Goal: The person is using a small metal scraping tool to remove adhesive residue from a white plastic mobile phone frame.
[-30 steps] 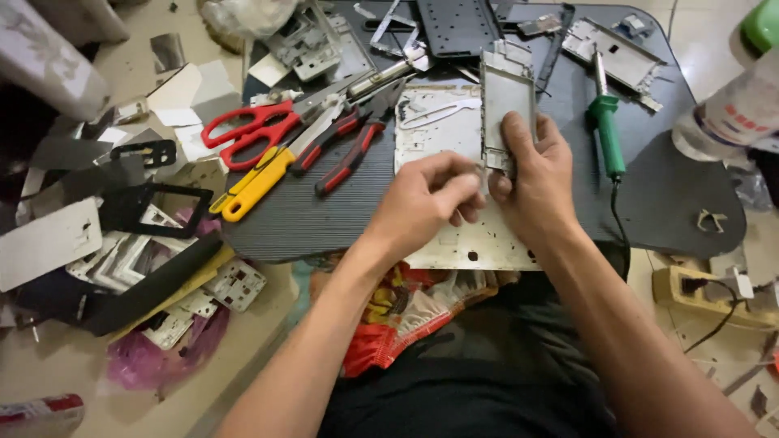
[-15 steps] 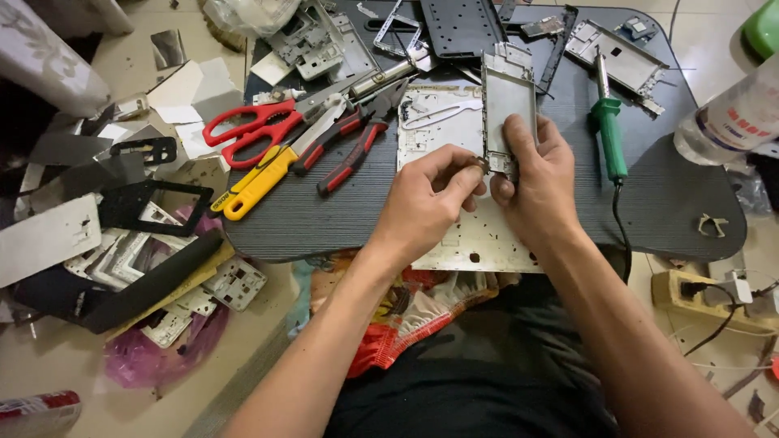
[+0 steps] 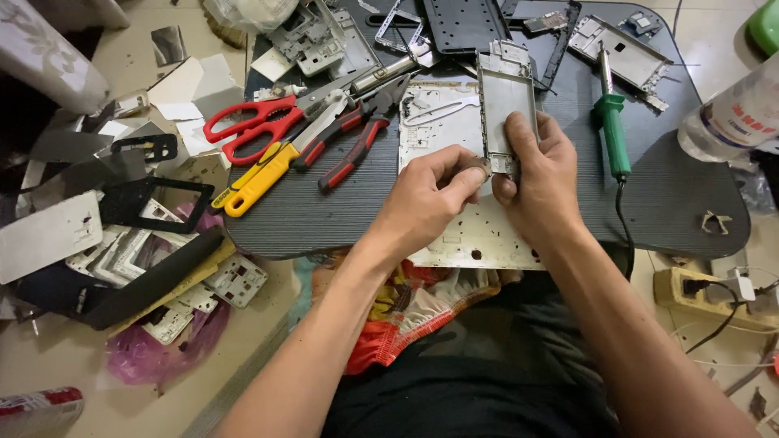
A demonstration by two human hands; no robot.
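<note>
Probably phone-repair workshop: pliers [image 3: 350,144], soldering iron [image 3: 613,130], scattered phone frames [image 3: 621,50].

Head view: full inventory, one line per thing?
phone frame: 1, silver, upright in right hand above the metal sheet
metal sheet: 1, pale grey, near table edge under both hands
table: 1, dark grey, centre
scissors: 1, red handles, table left
pliers: 2, red-black handles, beside scissors
utility knife: 1, yellow, table left edge
soldering iron: 1, green handle, table right
bottle: 1, clear, right edge
power strip: 1, beige, floor right
left hand: 1, fingertips at frame's lower end
right hand: 1, grip on frame
</note>
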